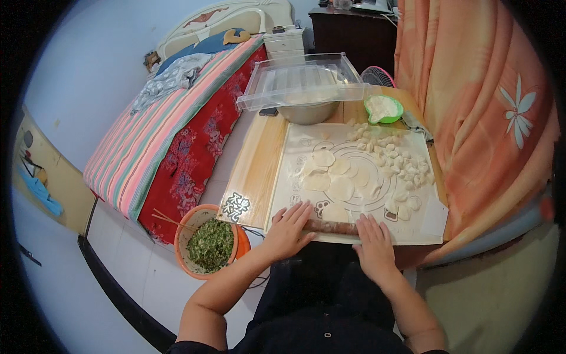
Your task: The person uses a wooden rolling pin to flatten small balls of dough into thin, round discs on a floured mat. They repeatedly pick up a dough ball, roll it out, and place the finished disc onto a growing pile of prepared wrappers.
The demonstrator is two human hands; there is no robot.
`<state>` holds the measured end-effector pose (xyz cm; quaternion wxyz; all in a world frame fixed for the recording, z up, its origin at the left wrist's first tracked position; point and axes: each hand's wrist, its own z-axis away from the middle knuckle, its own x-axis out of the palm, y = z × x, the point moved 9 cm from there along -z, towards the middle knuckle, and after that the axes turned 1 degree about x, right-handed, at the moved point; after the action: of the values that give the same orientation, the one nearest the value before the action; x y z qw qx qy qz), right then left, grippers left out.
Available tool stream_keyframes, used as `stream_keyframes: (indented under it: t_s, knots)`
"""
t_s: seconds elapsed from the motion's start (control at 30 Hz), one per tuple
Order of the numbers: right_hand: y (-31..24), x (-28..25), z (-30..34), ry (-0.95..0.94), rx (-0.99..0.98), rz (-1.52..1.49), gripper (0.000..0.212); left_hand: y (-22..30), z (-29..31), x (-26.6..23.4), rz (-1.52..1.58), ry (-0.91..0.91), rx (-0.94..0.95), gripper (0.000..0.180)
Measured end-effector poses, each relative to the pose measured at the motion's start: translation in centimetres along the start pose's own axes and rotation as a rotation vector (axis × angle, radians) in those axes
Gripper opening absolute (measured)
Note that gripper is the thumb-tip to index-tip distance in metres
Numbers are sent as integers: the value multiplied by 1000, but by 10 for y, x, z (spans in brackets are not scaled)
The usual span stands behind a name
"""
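1. Rolling pin (330, 226): dark reddish wooden rod lying crosswise along the near edge of the pastry mat (295, 156), under both hands.
2. Left hand (289, 229): flat, fingers spread, palm pressing on the pin's left end. Not wrapped around it.
3. Right hand (373, 241): same posture, flat and open, fingers pointing away from the body, resting on the pin's right end.
4. Mat is pale, printed with concentric circles, and covers most of the wooden table (257, 168); a bare strip of wood shows along the table's left edge.
5. Rolled dough rounds (339, 177): thin flat discs overlapping in the mat's centre, just beyond the pin.
6. Dough pieces (396, 158): many small lumps scattered over the mat's right half, up toward the far right corner.
7. Green bowl (384, 109) with white flour at the table's far right corner.
8. Metal basin (308, 112) at the table's far edge, with a clear plastic tray (303, 79) sitting across its top.
9. Orange basin (207, 242) of chopped green filling, off the table's near left corner and lower down; chopsticks (171, 220) lie across its rim.
10. Striped bed (171, 127) on the left, orange curtain (483, 112) on the right.
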<state>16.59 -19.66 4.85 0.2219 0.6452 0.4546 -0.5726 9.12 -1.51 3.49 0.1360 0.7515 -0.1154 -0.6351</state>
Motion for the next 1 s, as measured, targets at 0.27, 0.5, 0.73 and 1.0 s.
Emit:
stream_keyframes:
  t_s: [0.27, 0.5, 0.73, 1.0]
  knots:
    - [2, 0, -5, 117, 7, -137, 39, -7, -86, 34, 148, -45, -156, 32]
    - [2, -11, -2, 110, -28, -160, 36, -4, -96, 43, 198, -184, -148, 22]
    - [23, -25, 11, 160, -3, -168, 34, 16, -141, -28, 34, 331, 93, 19]
    - [27, -32, 11, 176, -6, -51, 33, 79, -150, 47, -157, -313, 90, 34]
